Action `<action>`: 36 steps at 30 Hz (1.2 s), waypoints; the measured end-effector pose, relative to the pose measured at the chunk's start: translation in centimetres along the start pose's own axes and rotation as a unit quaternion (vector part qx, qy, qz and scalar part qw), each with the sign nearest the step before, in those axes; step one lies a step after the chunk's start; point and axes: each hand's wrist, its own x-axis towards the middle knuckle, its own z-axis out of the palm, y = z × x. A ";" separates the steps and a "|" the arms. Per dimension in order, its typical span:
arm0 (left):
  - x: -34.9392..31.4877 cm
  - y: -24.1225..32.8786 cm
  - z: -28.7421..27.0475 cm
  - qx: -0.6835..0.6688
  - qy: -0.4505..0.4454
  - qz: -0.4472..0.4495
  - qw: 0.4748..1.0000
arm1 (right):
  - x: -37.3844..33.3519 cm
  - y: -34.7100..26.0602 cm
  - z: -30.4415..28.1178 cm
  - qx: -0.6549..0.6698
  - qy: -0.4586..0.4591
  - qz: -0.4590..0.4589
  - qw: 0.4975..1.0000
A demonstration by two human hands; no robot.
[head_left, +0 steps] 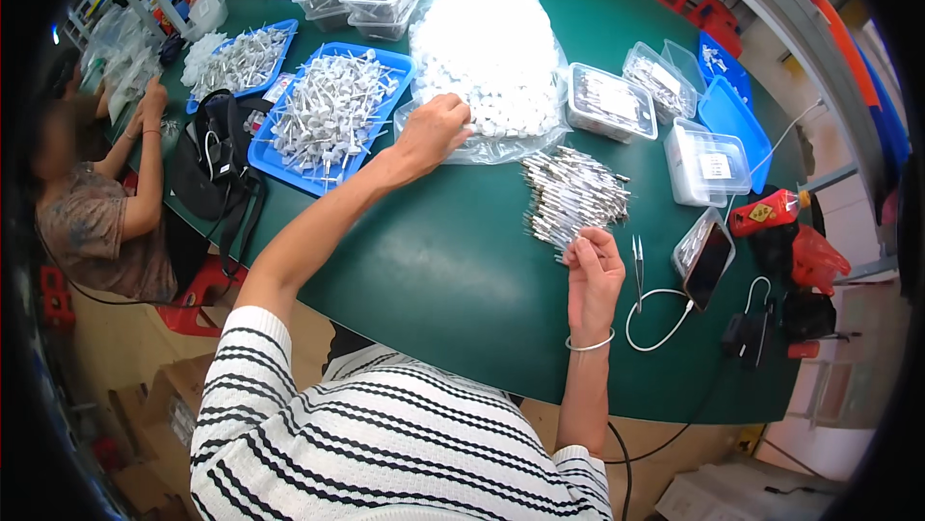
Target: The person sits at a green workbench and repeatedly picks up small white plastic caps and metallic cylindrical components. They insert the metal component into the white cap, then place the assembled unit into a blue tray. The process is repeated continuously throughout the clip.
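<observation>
A large clear plastic bag lies open, heaped with small white plastic pieces (482, 59). My left hand (434, 134) reaches to its near left edge, fingers curled together against the pieces. Whatever is between those fingertips is hidden. To the right of the bag's near edge, a pile of thin silvery metal rods (573, 192) rests on the green table (434, 271). At the pile's near end is my right hand (594, 271), thumb and fingers pinched together. The thing in that pinch is too small to make out.
On the left, a blue tray (285, 177) holds white-headed metal parts, beside a black backpack (217, 150). To the right are clear boxes (612, 102), tweezers (639, 271), a propped phone (708, 266) with a white cable (665, 345), and a red bottle (766, 213). A person (106, 213) works at far left.
</observation>
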 end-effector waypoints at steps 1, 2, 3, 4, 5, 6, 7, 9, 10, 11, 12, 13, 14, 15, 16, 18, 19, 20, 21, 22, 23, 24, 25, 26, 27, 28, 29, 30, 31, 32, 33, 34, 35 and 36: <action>-0.2 1.5 -1.0 -0.081 -0.040 -0.083 0.992 | 0.0 0.2 0.1 0.021 -0.007 0.013 1.000; -0.8 3.1 -1.6 -0.176 -0.046 -0.124 0.976 | 0.0 0.2 0.6 0.040 -0.011 0.027 0.999; -1.5 4.6 -2.0 -0.269 -0.051 -0.166 0.947 | 0.0 0.3 1.0 0.059 -0.015 0.042 0.997; -2.4 5.9 -2.1 -0.357 -0.056 -0.208 0.909 | 0.1 0.6 1.5 0.068 -0.027 0.054 0.996; -3.3 7.0 -2.0 -0.409 -0.062 -0.218 0.884 | 0.2 1.0 2.0 0.076 -0.038 0.066 0.994; -4.3 7.9 -1.9 -0.457 -0.066 -0.229 0.857 | 0.2 1.4 2.6 0.085 -0.052 0.078 0.992; -4.9 8.7 -1.7 -0.505 -0.068 -0.238 0.827 | 0.3 1.7 3.1 0.090 -0.069 0.084 0.990; -5.4 9.6 -1.5 -0.611 -0.084 -0.279 0.736 | 0.4 2.8 3.5 0.097 -0.064 0.090 0.989; -5.5 10.0 -1.5 -0.660 -0.089 -0.298 0.684 | 0.4 3.2 3.6 0.100 -0.062 0.093 0.989; -5.4 10.5 -1.7 -0.678 -0.100 -0.319 0.655 | 0.3 3.4 3.6 0.098 -0.061 0.097 0.989; -5.5 10.6 -1.5 -0.684 -0.108 -0.325 0.644 | 0.3 3.6 3.7 0.098 -0.061 0.089 0.989; -5.7 10.6 -1.2 -0.691 -0.117 -0.331 0.632 | 0.3 3.7 3.7 0.097 -0.061 0.080 0.990; -5.8 10.6 -1.0 -0.697 -0.126 -0.338 0.620 | 0.2 3.7 3.7 0.097 -0.060 0.072 0.991; -6.0 10.4 -0.7 -0.692 -0.129 -0.342 0.623 | 0.2 3.7 3.7 0.073 -0.051 0.056 0.994; -6.2 10.1 -0.5 -0.687 -0.132 -0.347 0.625 | 0.2 3.7 3.7 0.049 -0.042 0.039 0.997; -6.4 9.9 -0.2 -0.682 -0.137 -0.357 0.623 | 0.0 3.5 3.8 0.009 -0.038 0.012 0.999; -6.4 9.9 -0.2 -0.682 -0.139 -0.363 0.619 | -0.1 3.5 4.0 -0.008 -0.044 0.002 0.999; -6.4 10.0 -0.3 -0.683 -0.141 -0.368 0.615 | -0.2 3.5 4.1 -0.025 -0.050 -0.009 0.998; -6.3 10.2 -0.4 -0.696 -0.136 -0.362 0.605 | -0.2 3.7 4.0 -0.026 -0.047 -0.004 0.999; -6.2 10.6 -0.5 -0.709 -0.131 -0.357 0.595 | -0.3 3.9 3.9 -0.026 -0.044 0.000 0.999; -6.2 10.8 -0.6 -0.721 -0.126 -0.351 0.584 | -0.4 4.0 3.8 -0.027 -0.042 0.004 0.999; -6.2 10.7 -0.5 -0.723 -0.126 -0.351 0.582 | -0.4 4.0 3.9 -0.005 -0.042 0.013 0.999; -6.3 10.6 -0.4 -0.725 -0.127 -0.350 0.580 | -0.4 3.9 4.0 0.017 -0.042 0.022 0.999; -6.4 10.5 -0.4 -0.726 -0.127 -0.350 0.578 | -0.5 3.8 4.1 0.039 -0.041 0.031 0.998; -6.5 10.3 -0.3 -0.726 -0.130 -0.351 0.577 | -0.4 3.9 4.1 0.046 -0.041 0.036 0.997; -6.6 10.1 -0.2 -0.725 -0.133 -0.353 0.577 | -0.4 3.9 4.0 0.052 -0.041 0.041 0.997; -6.7 10.0 0.0 -0.724 -0.136 -0.354 0.576 | -0.4 3.9 4.0 0.059 -0.041 0.046 0.996; -6.8 9.9 0.1 -0.726 -0.135 -0.354 0.574 | -0.5 3.9 4.0 0.058 -0.042 0.046 0.996; -6.8 9.9 0.3 -0.728 -0.134 -0.354 0.572 | -0.5 4.0 4.0 0.058 -0.042 0.045 0.996; -6.9 9.9 0.4 -0.730 -0.134 -0.354 0.569 | -0.5 4.0 4.0 0.057 -0.042 0.045 0.996; -6.8 9.9 0.3 -0.732 -0.131 -0.369 0.558 | -0.5 4.0 4.1 0.041 -0.038 0.036 0.998; -6.7 9.9 0.2 -0.734 -0.128 -0.383 0.547 | -0.5 3.8 4.1 0.025 -0.034 0.028 0.999; -6.6 9.9 0.1 -0.735 -0.125 -0.397 0.535 | -0.4 3.6 4.2 0.009 -0.030 0.020 0.999; -6.7 9.8 0.2 -0.748 -0.126 -0.393 0.520 | -0.4 3.4 4.2 -0.018 -0.028 0.000 0.999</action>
